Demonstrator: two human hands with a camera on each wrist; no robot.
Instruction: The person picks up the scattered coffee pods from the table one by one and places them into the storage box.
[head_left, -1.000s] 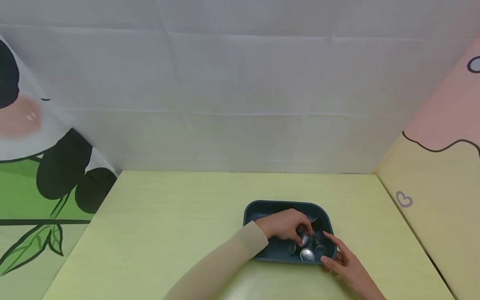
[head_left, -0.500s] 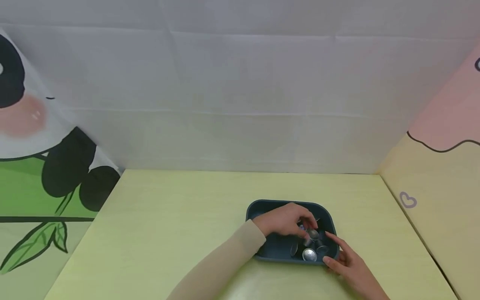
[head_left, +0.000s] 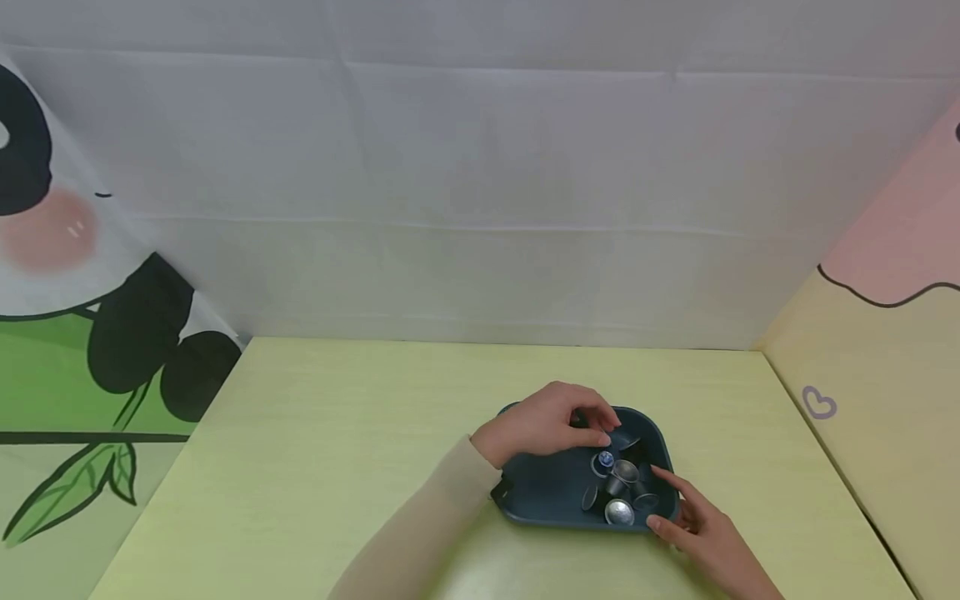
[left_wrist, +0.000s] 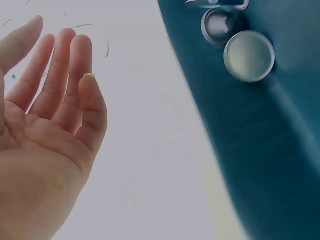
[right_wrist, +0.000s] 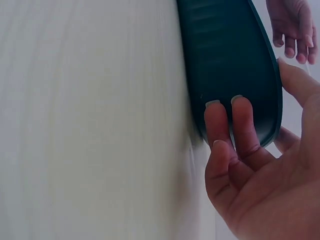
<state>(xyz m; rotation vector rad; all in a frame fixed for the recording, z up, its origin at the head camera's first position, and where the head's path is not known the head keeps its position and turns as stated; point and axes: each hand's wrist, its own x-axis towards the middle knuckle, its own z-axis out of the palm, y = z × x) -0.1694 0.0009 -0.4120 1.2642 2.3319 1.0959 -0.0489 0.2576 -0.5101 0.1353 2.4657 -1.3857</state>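
Note:
A dark blue-green tray [head_left: 536,492] with rounded corners holds several small silver metal pieces. Some look like little cups [head_left: 626,472], and one shiny domed piece [head_left: 619,511] lies near the front rim. My left hand [head_left: 551,421] hovers over the tray's back part, fingers loosely bent; the left wrist view shows nothing in the palm [left_wrist: 45,135]. At the tray's right end, my right hand [head_left: 701,533] grips the rim, thumb in front and forefinger along the side. In the right wrist view other fingers [right_wrist: 243,120] press against the outer wall.
The tray rests on a pale yellow table [head_left: 360,433]. Behind it rises a white cloth backdrop [head_left: 480,192]. Printed panels stand on both sides, one with a green and black drawing [head_left: 142,342], the other pink and cream [head_left: 885,375].
My left hand has let go of a silver cup among the pieces and drawn up and back to the left. My right hand keeps its grip on the tray.

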